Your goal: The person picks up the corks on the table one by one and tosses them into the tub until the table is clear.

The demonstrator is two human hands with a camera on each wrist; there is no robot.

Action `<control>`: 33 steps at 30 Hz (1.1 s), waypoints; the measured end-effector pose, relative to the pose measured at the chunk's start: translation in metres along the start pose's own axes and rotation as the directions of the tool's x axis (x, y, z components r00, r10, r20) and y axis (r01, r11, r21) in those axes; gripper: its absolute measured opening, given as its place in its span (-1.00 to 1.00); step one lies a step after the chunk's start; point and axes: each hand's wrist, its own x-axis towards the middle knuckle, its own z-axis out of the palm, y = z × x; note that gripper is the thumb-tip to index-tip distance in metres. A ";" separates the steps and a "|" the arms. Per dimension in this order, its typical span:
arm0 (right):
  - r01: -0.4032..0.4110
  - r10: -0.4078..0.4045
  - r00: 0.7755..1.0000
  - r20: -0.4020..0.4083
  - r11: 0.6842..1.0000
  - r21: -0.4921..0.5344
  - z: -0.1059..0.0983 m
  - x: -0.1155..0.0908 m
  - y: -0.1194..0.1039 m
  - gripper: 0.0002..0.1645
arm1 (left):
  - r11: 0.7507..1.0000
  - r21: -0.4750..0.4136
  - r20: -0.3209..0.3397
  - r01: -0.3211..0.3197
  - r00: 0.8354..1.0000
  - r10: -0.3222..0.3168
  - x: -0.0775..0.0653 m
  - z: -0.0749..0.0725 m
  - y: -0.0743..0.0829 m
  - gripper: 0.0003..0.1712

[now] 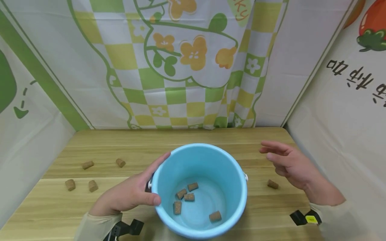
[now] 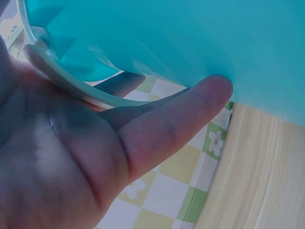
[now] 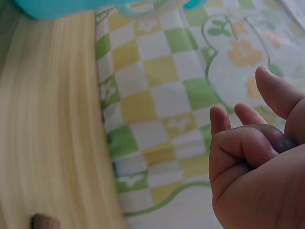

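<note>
A light blue bucket (image 1: 200, 157) stands on the wooden table, its mouth facing up toward me. Several small brown corks (image 1: 189, 197) lie on its floor. My left hand (image 1: 135, 190) is spread against the bucket's left side, thumb on the rim and fingers along the outer wall. In the left wrist view, one straight finger (image 2: 176, 124) presses that wall beside the pale handle (image 2: 66, 78). To the right of the bucket my right hand (image 1: 289, 164) hovers with loosely bent fingers and nothing visible in it. A single cork (image 1: 272, 184) lies on the table just below that hand.
Several more corks (image 1: 87, 164) are scattered on the table (image 1: 144, 137) left of the bucket. Behind the table's far edge hangs a green and yellow checkered curtain (image 1: 175, 100). Printed white cloth (image 1: 340, 110) borders the right side, and similar cloth (image 1: 27, 144) the left.
</note>
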 end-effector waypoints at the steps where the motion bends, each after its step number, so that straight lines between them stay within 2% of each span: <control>1: -0.013 0.013 1.000 0.007 1.000 0.028 -0.004 0.000 0.003 -0.56 | 1.000 -0.009 0.003 0.003 1.000 -0.003 0.000 0.000 0.000 0.18; 6: -0.060 0.060 0.998 0.007 0.993 0.097 -0.019 -0.003 0.012 -0.58 | 0.999 -0.034 0.009 0.010 1.000 -0.010 0.001 0.000 0.000 0.18; 17: -0.136 0.139 0.990 -0.030 0.986 0.094 -0.033 -0.008 0.028 -0.61 | 1.000 -0.007 0.006 -0.008 1.000 0.008 0.001 0.000 0.001 0.18; 23: -0.168 0.173 0.984 -0.027 0.976 0.138 -0.042 -0.010 0.041 -0.61 | 1.000 0.002 0.002 -0.003 1.000 0.003 0.001 0.000 0.001 0.19; 33: -0.261 0.269 0.961 -0.058 0.958 0.117 -0.052 -0.014 0.067 -0.65 | 1.000 0.003 0.000 0.010 1.000 -0.010 -0.001 0.000 0.001 0.18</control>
